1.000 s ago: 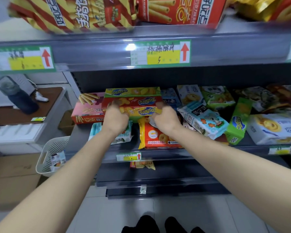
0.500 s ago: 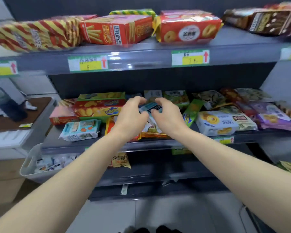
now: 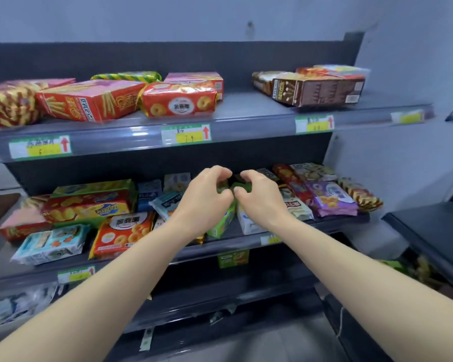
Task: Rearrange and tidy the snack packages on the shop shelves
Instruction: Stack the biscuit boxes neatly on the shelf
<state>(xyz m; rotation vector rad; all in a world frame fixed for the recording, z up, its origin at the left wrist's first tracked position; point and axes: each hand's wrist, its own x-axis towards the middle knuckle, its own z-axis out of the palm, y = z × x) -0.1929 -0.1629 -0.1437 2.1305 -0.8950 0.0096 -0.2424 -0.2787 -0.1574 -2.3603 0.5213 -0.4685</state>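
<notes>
My left hand (image 3: 207,197) and my right hand (image 3: 258,198) hover side by side over the middle shelf (image 3: 24,282), fingers curled and apart, thumbs nearly meeting. Under and between them a green snack box (image 3: 221,226) leans on its edge; its upper end is hidden by my hands and I see no grip on it. A white pack (image 3: 249,223) lies just right of it. To the left are a blue-white pack (image 3: 168,202), a red ring-biscuit bag (image 3: 124,235) and a red-yellow chips box (image 3: 89,205).
The top shelf (image 3: 115,142) holds a red stick-biscuit box (image 3: 89,101), a red ring-biscuit bag (image 3: 179,100) and a brown box (image 3: 317,91). Purple packs (image 3: 332,198) fill the middle shelf's right end. A dark counter (image 3: 429,231) juts out at the right.
Both hands left the chips boxes at the left, passed over the blue-white pack and now sit further right over the green box. My view has tilted up and turned right.
</notes>
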